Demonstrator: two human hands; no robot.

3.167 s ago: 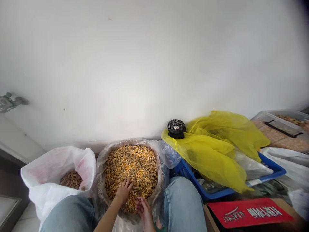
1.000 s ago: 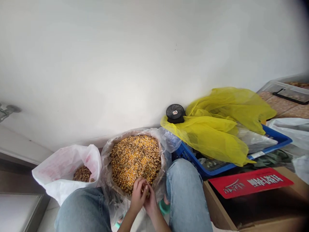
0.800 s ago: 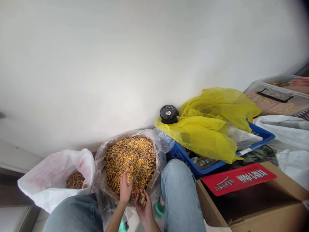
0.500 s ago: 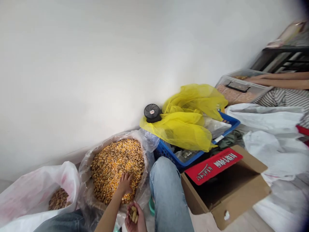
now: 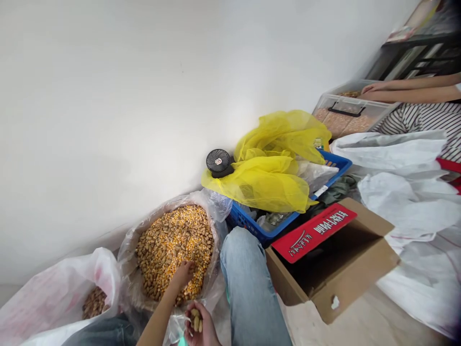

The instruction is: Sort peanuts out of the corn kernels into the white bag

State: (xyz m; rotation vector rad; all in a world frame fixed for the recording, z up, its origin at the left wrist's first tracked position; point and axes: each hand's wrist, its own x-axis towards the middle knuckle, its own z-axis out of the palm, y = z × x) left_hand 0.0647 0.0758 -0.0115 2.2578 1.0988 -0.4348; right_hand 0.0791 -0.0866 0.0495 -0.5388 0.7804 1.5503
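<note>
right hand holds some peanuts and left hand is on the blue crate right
No: the head view shows the left hand in the corn and peanuts in the plastic sack, not on the blue crate; the right hand does hold peanuts.

Blk fan [image 5: 218, 161] on yellow mesh [image 5: 266, 185], blue crate [image 5: 248, 223] under; cardboard box [image 5: 342, 293] right.
</note>
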